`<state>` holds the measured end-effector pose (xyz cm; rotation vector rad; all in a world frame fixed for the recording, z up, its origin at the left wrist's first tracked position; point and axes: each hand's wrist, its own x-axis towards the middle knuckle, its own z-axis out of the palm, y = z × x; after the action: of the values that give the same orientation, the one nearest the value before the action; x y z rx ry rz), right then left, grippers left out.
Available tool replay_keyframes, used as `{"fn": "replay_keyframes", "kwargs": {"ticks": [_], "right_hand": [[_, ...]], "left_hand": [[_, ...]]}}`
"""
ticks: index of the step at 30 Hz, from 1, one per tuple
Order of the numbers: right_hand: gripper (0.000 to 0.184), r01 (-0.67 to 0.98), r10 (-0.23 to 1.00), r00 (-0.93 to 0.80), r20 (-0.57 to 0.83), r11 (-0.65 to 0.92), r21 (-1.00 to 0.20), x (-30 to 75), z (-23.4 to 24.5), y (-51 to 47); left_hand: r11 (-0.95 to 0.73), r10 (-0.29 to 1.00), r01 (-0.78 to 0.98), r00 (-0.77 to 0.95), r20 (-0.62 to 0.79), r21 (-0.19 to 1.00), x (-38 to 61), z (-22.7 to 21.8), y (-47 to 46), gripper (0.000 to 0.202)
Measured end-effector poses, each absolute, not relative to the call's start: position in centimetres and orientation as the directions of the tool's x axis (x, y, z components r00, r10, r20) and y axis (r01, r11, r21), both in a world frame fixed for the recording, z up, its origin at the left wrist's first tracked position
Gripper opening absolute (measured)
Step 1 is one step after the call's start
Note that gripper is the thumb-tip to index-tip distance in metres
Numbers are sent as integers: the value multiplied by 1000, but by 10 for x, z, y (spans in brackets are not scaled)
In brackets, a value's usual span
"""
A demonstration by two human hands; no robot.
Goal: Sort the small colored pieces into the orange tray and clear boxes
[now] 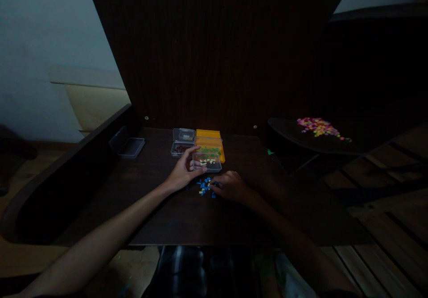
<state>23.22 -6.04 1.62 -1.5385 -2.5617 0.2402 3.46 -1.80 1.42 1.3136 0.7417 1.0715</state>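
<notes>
A small pile of blue and pale bits lies on the dark wooden table. My left hand rests beside the pile, its fingers curled against a clear plastic box that holds a few pale bits. My right hand lies on the right side of the pile, fingers bent and pinched over the bits; what it holds is too dark to make out. A yellow tray sits behind the clear box, and a second clear box with dark bits stands to its left.
An empty clear box with its lid up sits at the table's left rim. A dark round surface on the right carries a heap of pink and yellow bits. A dark wooden panel rises behind the table.
</notes>
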Motion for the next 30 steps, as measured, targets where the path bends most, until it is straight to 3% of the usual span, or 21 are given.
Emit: {"fn": "replay_keyframes", "kwargs": {"ticks": [16,22,30], "right_hand": [[17,843,887,-456,74,458,-283,240,8,-54],[17,827,881,-473,11,449,-340,240,16,-52],[20,879,920,-387,52,386,-279,236,15,-60]], "left_hand": [[-97,922,-167,356,152,981,34,15,-18,76],[-107,923,-160,352,158,981,34,15,-17,76],[-124,915,-169,361,178,978,34,14,-17,73]]}}
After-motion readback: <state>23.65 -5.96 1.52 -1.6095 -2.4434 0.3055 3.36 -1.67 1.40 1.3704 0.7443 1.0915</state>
